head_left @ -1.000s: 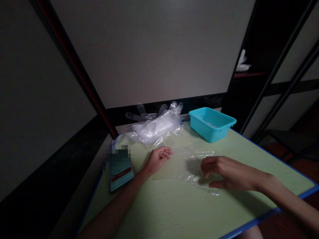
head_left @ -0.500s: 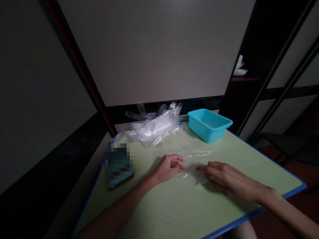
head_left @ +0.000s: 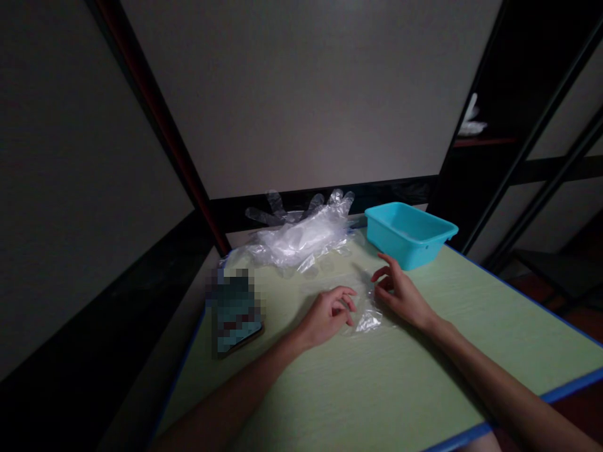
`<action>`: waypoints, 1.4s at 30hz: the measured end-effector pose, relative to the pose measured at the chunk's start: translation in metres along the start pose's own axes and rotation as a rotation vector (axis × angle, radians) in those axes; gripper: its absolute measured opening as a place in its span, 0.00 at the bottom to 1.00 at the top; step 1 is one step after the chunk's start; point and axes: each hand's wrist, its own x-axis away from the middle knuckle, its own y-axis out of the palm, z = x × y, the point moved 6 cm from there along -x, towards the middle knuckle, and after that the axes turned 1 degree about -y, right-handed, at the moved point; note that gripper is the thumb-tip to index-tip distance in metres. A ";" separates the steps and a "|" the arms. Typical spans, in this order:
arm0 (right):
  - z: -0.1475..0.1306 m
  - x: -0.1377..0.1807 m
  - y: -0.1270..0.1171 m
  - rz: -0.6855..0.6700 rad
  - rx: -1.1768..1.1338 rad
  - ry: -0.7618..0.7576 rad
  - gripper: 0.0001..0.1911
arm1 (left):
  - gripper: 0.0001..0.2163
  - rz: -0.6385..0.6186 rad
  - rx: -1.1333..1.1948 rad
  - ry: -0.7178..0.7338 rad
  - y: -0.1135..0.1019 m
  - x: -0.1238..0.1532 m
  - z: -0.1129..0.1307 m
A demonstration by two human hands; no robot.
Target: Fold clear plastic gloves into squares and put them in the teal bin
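A single clear plastic glove (head_left: 362,307) lies crumpled on the green table (head_left: 377,389) between my hands. My left hand (head_left: 327,314) rests on the table with its fingers curled, pinching the glove's near edge. My right hand (head_left: 398,290) is on the far side of the glove, fingers spread and partly lifted, touching the plastic. A heap of clear plastic gloves (head_left: 296,235) lies at the table's back edge.
A turquoise plastic tub (head_left: 409,232) stands at the back right of the table, close to my right hand. A phone (head_left: 234,311) lies near the left edge. A dark metal rack (head_left: 518,125) rises to the right, a wall behind.
My right hand moved forward and up toward the tub, opening its fingers. The flat glove has been bunched up between my hands. My left hand stayed near the glove's edge.
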 end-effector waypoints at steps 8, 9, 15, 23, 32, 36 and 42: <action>-0.016 0.011 -0.007 0.083 0.232 -0.180 0.20 | 0.11 -0.041 -0.863 0.506 0.023 0.025 0.046; -0.019 0.012 -0.005 0.066 0.239 -0.197 0.19 | 0.11 -0.067 -0.917 0.526 0.030 0.028 0.048; -0.028 0.015 0.004 -0.029 0.277 -0.274 0.18 | 0.20 -0.065 -0.990 0.355 0.050 0.039 0.049; -0.016 0.013 0.002 -0.017 0.426 -0.232 0.19 | 0.33 -0.242 -1.029 0.247 0.056 0.039 0.033; 0.005 0.010 0.001 0.042 0.551 -0.185 0.18 | 0.35 -0.275 -1.044 0.240 0.060 0.039 0.027; 0.006 0.010 0.000 0.049 0.555 -0.181 0.17 | 0.35 -0.282 -1.029 0.239 0.059 0.039 0.029; 0.006 0.010 -0.001 0.067 0.548 -0.168 0.16 | 0.34 -0.276 -1.040 0.245 0.058 0.040 0.029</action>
